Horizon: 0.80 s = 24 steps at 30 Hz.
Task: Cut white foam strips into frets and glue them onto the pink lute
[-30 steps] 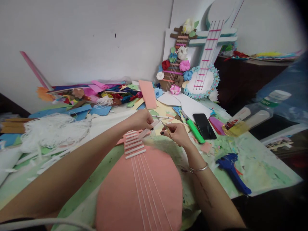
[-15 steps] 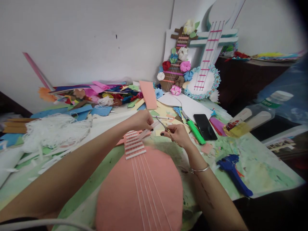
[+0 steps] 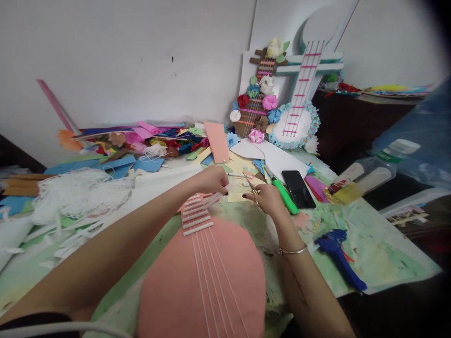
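A pink paper guitar (image 3: 204,277) with white strings and white fret strips lies in front of me on the table. My left hand (image 3: 211,179) pinches a narrow white paper strip (image 3: 225,189) at the top of the guitar's neck. Just to the right, my right hand (image 3: 266,197) is closed round small scissors (image 3: 252,185), their blades pointing up and left toward the strip's end. A thin bangle sits on my right wrist.
A green cutter (image 3: 283,195) and a black phone (image 3: 298,188) lie right of my hands. A blue glue gun (image 3: 338,256) lies nearer the right edge. Two decorated paper guitars (image 3: 282,98) lean on the wall. Coloured paper scraps (image 3: 141,141) and white shreds (image 3: 77,192) fill the left.
My right hand with the scissors has drawn back a little to the right, away from the strip. My left hand keeps its pinch on the strip.
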Each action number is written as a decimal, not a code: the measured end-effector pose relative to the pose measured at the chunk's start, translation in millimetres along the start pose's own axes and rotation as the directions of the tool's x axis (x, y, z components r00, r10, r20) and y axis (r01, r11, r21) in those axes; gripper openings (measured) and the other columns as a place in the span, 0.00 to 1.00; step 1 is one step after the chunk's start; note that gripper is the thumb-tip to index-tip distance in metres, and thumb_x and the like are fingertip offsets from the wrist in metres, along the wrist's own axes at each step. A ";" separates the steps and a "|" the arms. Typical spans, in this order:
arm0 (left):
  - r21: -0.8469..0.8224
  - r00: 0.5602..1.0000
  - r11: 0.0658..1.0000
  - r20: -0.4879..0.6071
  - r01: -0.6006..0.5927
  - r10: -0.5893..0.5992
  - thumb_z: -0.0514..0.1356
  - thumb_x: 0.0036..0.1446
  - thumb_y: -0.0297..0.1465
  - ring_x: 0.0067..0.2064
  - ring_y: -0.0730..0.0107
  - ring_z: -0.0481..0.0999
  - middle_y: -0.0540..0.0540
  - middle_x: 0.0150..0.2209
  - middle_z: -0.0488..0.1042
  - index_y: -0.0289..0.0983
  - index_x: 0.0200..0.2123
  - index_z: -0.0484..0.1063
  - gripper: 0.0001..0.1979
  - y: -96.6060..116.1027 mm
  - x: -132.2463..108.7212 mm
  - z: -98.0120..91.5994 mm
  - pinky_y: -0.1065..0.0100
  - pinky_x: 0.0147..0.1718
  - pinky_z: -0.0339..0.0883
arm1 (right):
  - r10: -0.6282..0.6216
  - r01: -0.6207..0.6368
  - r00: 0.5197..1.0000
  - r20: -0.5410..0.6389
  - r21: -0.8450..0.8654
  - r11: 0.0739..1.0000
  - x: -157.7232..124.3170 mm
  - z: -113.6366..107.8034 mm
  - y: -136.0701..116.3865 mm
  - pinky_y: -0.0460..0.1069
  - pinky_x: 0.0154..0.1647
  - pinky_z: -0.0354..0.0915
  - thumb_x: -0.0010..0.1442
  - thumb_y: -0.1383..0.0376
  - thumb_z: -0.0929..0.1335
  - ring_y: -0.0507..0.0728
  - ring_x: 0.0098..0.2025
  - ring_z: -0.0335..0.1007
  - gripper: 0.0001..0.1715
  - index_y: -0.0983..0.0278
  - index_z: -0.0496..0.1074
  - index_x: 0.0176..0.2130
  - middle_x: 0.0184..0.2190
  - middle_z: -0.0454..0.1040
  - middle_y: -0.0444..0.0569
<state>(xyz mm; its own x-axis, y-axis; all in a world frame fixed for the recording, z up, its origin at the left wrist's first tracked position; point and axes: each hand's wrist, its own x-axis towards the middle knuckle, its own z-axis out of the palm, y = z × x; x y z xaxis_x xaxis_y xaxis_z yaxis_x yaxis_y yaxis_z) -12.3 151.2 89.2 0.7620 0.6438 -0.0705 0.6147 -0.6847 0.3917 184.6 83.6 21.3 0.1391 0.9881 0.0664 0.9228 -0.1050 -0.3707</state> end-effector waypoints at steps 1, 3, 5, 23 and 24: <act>0.016 1.000 1.000 0.006 -0.026 0.025 0.61 0.40 0.27 0.19 0.77 0.51 0.56 0.12 0.50 0.35 0.10 0.60 0.14 0.6 4.0 3.7 0.69 0.23 0.42 | 0.028 -0.029 1.000 -0.004 -0.039 0.999 -0.1 0.2 1.7 0.47 0.30 0.59 0.51 0.54 0.69 0.61 0.36 0.73 0.20 0.68 0.74 0.38 0.31 0.77 0.57; 0.029 0.998 0.998 0.003 -0.061 0.061 0.62 0.38 0.26 0.19 0.77 0.51 0.55 0.11 0.50 0.35 0.10 0.58 0.15 1.3 12.6 12.6 0.69 0.23 0.42 | 0.060 -0.061 0.998 -0.011 -0.077 0.995 -2.5 0.3 2.2 0.49 0.34 0.60 0.51 0.63 0.69 0.63 0.40 0.72 0.22 0.71 0.71 0.45 0.36 0.77 0.61; 0.025 0.998 0.997 -0.005 -0.069 0.069 0.62 0.37 0.24 0.19 0.76 0.52 0.55 0.11 0.50 0.35 0.09 0.56 0.16 0.9 20.8 21.3 0.69 0.23 0.42 | 0.081 -0.083 0.997 -0.019 -0.103 0.991 -9.0 -2.9 -0.4 0.49 0.37 0.61 0.52 0.68 0.67 0.64 0.42 0.72 0.23 0.71 0.69 0.48 0.38 0.76 0.62; -0.957 0.968 0.288 -0.045 0.029 -0.245 0.66 0.46 0.32 0.33 0.66 0.79 0.41 0.30 0.78 0.31 0.40 0.74 0.17 14.7 -74.7 15.9 0.63 0.38 0.72 | 0.584 -0.603 0.794 -0.170 -0.089 0.793 -166.5 -33.0 170.1 0.57 0.35 0.67 0.44 0.44 0.64 0.70 0.40 0.72 0.31 0.66 0.70 0.37 0.36 0.75 0.62; -0.961 0.967 0.276 -0.052 0.019 -0.248 0.67 0.45 0.32 0.33 0.66 0.79 0.41 0.30 0.78 0.31 0.40 0.74 0.17 16.0 -78.6 19.4 0.63 0.38 0.72 | 0.554 -0.575 0.814 -0.176 -0.112 0.810 -163.0 -30.7 169.8 0.57 0.35 0.66 0.44 0.45 0.64 0.69 0.39 0.72 0.27 0.64 0.70 0.34 0.34 0.75 0.61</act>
<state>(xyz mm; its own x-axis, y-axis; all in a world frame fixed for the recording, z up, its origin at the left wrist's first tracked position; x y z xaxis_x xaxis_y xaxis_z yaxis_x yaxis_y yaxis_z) -58.4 83.1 83.2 0.5741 0.8102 -0.1181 -0.0118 0.1523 0.9883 329.7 -98.8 -24.0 0.6874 0.7262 0.0120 0.7079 -0.6662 -0.2345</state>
